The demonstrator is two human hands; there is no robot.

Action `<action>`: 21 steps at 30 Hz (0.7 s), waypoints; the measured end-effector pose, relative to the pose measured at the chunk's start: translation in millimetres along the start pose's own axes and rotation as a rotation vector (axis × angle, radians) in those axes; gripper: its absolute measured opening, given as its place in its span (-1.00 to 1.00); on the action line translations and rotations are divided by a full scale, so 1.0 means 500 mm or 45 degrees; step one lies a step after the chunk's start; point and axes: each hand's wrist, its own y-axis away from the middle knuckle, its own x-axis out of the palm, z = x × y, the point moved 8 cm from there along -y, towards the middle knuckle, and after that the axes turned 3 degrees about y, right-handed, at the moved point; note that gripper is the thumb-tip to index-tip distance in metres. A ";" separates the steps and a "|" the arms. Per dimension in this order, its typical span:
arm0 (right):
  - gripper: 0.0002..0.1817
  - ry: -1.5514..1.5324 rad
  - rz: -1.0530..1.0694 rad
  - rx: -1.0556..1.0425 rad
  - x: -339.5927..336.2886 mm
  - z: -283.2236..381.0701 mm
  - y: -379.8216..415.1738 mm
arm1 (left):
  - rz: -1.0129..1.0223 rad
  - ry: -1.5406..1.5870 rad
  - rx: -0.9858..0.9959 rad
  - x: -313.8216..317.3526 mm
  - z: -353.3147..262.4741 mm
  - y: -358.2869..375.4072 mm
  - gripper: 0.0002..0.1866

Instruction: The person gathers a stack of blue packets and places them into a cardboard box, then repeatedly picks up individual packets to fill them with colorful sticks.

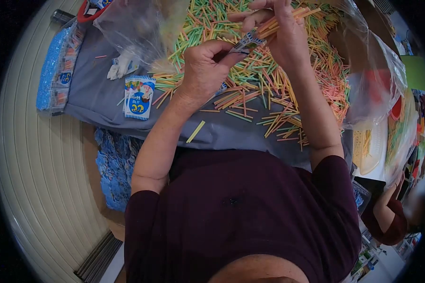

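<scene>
My left hand (204, 68) pinches a small printed packet (248, 44) between thumb and fingers, over a large heap of thin coloured sticks (212, 23). In my right hand (290, 45) is a bundle of orange and pink sticks (269, 28), whose lower ends meet the upper end of the packet. Green, yellow, orange and pink sticks lie loose around and under both hands. A flat blue-and-white printed packet (140, 97) rests on the grey cloth, left of my left forearm.
Clear plastic sheeting (127, 33) borders the heap. At the left stands a blue container (56, 70) with packets along its side. Blue printed wrappers (115, 170) fill a box below the table edge. Another person (387, 217) is at the right, near a yellow basket (367, 151).
</scene>
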 end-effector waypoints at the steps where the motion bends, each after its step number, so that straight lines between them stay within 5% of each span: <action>1: -0.32 0.011 0.013 -0.005 0.006 -0.001 -0.008 | -0.011 -0.001 0.079 0.000 -0.008 -0.002 -0.84; 7: -0.28 0.070 0.083 -0.041 0.011 0.020 -0.017 | 0.025 0.036 0.126 0.019 -0.015 -0.033 -0.84; 10: -0.11 0.456 0.196 0.087 0.001 0.005 -0.021 | 0.050 0.254 0.099 0.046 0.004 -0.065 -0.81; 12: -0.04 0.493 0.113 -0.237 -0.008 0.055 -0.032 | 0.076 0.384 0.062 0.061 0.011 -0.087 -0.78; 17: -0.17 0.288 -0.131 0.044 -0.095 0.034 -0.048 | 0.192 0.537 -0.053 0.103 0.007 -0.124 -0.74; 20: -0.23 0.555 0.141 0.117 -0.057 0.034 -0.025 | 0.263 0.597 0.124 0.133 -0.004 -0.130 -0.78; 21: -0.29 0.537 0.035 0.123 -0.064 0.043 -0.015 | 0.267 0.595 0.116 0.135 -0.008 -0.126 -0.78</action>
